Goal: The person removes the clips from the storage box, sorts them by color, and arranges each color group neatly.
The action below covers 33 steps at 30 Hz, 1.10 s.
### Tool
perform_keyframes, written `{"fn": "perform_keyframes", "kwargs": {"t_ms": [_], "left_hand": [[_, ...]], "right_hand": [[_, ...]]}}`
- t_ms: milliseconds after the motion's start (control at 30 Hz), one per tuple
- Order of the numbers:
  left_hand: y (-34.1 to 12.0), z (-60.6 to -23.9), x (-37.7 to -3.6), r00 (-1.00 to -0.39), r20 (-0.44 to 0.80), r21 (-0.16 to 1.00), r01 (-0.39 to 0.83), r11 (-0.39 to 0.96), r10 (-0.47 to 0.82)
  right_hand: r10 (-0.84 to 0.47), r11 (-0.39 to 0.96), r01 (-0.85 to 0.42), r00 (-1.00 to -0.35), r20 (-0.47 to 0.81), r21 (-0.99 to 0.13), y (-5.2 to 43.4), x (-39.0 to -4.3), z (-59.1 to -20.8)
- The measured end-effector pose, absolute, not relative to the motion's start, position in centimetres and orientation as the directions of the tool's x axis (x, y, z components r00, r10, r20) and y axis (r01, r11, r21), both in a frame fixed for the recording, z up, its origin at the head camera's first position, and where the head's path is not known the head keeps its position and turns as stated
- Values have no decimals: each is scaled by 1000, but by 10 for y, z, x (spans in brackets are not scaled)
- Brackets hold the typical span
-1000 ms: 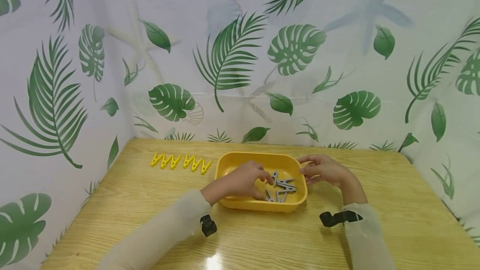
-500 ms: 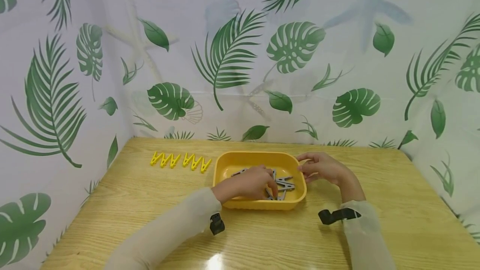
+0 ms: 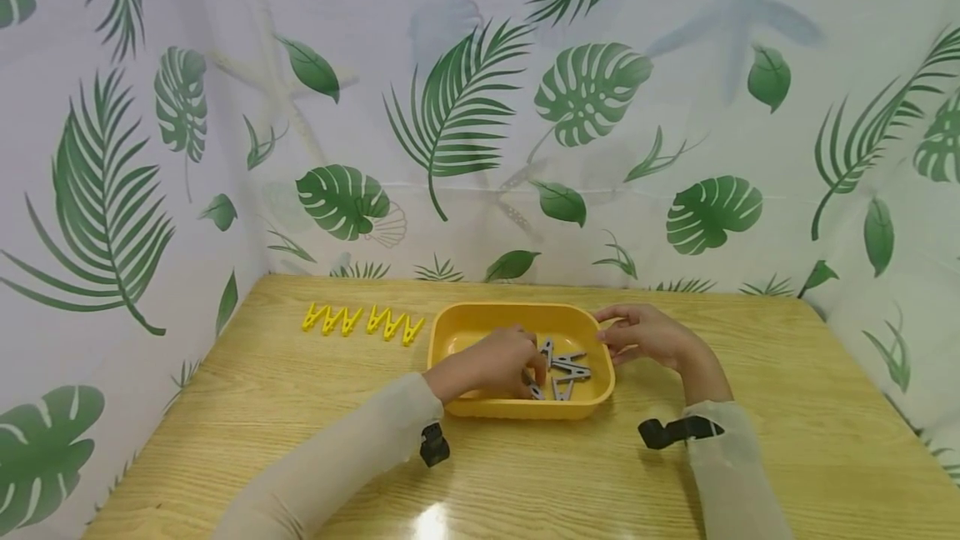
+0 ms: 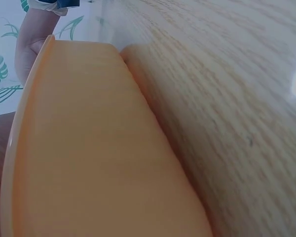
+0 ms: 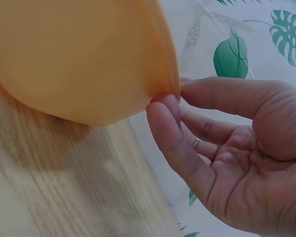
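The left arm (image 3: pixel 337 461) reaches diagonally forward and inward, its left hand (image 3: pixel 504 363) lowered, fingers curled downward in a pinch. The right arm (image 3: pixel 727 473) points forward, the right hand (image 3: pixel 643 337) bent inward, thumb and fingers pinching together.

A yellow, rounded rectangular plastic tray (image 3: pixel 517 410) stands on a light-brown wood-grain table (image 3: pixel 570 477), toward the back edge. Grey plastic clothespins (image 3: pixel 573 372) lie in its right half; the left hand (image 3: pixel 504 361) is inside, left of most. The right hand (image 3: pixel 647 336) is at the tray's right end. Six yellow plastic clothespins (image 3: pixel 372 320) lie left of the tray. White leaf-printed cloth (image 3: pixel 465 248) hangs behind.
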State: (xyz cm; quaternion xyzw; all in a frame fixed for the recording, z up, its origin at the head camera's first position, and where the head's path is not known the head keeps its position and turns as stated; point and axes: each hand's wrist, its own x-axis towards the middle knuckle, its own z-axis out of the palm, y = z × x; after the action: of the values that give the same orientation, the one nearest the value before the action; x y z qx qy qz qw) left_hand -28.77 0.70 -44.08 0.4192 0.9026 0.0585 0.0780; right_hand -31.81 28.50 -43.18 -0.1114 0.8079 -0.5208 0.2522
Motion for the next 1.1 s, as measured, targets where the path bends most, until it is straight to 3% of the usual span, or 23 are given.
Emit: {"fn": "perform_keyframes", "kwargs": {"t_ms": [533, 933, 1100], "left_hand": [[11, -439, -287, -649, -47, 167, 744, 647, 759], [-13, -421, -296, -687, 102, 200, 722, 662, 719], [-31, -411, -292, -697, 225, 239, 717, 655, 681]], "right_hand": [[-448, 425, 79, -848, -285, -902, 286, -318, -434], [-444, 438, 73, -849, -286, -896, 286, -319, -431], [-426, 452, 90, -852, -304, -888, 285, -320, -431]]}}
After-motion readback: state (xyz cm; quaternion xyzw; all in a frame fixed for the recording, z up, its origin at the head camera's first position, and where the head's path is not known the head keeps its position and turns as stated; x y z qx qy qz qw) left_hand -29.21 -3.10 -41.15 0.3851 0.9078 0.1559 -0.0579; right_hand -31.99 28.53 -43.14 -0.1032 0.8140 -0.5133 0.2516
